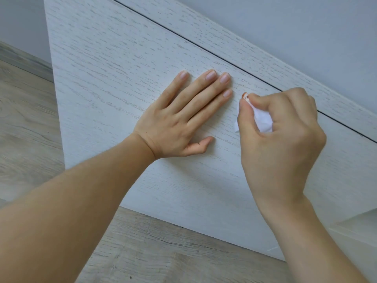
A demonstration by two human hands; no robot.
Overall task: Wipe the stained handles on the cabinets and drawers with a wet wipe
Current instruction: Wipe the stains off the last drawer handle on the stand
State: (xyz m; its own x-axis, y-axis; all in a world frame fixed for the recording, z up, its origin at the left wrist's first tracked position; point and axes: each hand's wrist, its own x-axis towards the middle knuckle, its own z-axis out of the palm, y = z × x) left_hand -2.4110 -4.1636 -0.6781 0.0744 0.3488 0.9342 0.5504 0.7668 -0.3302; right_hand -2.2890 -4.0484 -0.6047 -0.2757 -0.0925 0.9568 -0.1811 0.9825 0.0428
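Wipe (pixel 263 119) sits bunched in your right hand (pixel 281 135), fingers closed on it, tip orange-stained and touching the panel (pixel 122 58) near the dark seam (pixel 204 49). Left hand (pixel 183 117) lies open, flat on the panel. No handle visible, so progress is unclear. Floor (pixel 24 119) below; nothing blocks you.

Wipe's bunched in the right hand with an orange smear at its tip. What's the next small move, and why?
Probably press the wipe tip onto the faint mark on the white panel just above it and rub. The right hand pinches the wipe beside that spot, and the left hand lies flat, bracing the panel.
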